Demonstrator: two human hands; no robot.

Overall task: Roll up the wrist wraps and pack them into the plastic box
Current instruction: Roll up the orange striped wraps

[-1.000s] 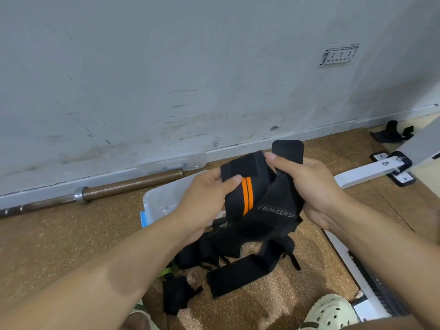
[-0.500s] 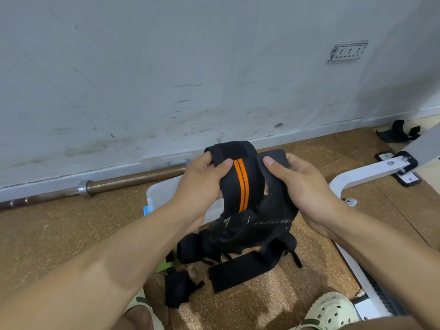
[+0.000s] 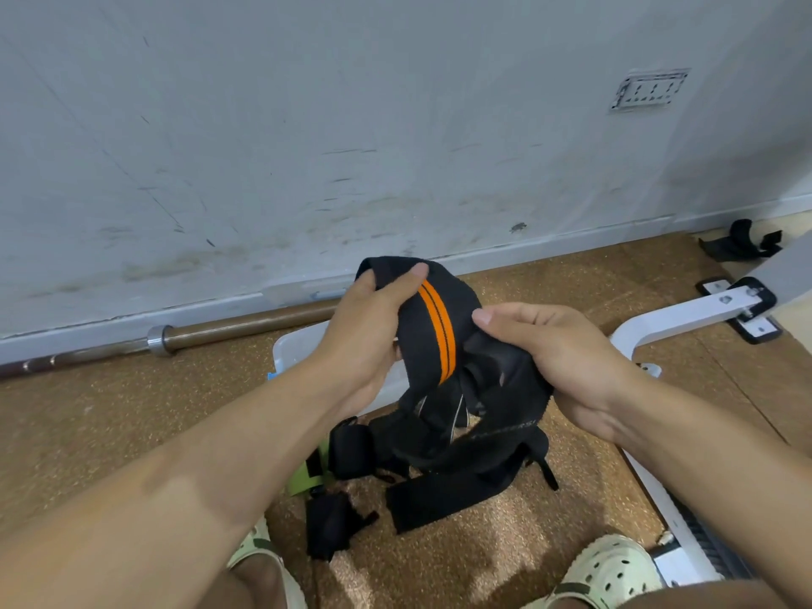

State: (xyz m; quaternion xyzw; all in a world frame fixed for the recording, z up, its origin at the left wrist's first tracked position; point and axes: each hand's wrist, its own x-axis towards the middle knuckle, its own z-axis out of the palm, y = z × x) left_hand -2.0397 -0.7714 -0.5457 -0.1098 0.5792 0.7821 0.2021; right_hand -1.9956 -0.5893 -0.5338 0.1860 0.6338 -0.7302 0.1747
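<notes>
Head view, items as I log them.

Wrist wrap in hand (image 3: 433, 336): one, black with a double orange stripe. My left hand (image 3: 364, 340) pinches its upper end, thumb on top at 11 o'clock of the stripe. My right hand (image 3: 558, 367) has its fingers (image 3: 518, 316) curled round the bunched black fabric at 3 o'clock. I judge the strap is held up off the floor between both hands to find a free end and begin the roll.

Loose wraps on the floor (image 3: 439, 472): a tangled black heap directly below the hands, at 6 o'clock. I cannot count them apart; one flat strap end and a lime-green piece show.

Rolled bundles: two small black ones, at 7 o'clock of the heap, probably set aside for packing.

Plastic box (image 3: 292, 349): one, translucent, on the floor behind the left wrist, mostly hidden; contents not visible.

Barbell (image 3: 184, 338): one, along the wall at 10 o'clock.

Sandalled feet: two, at the bottom edge.
</notes>
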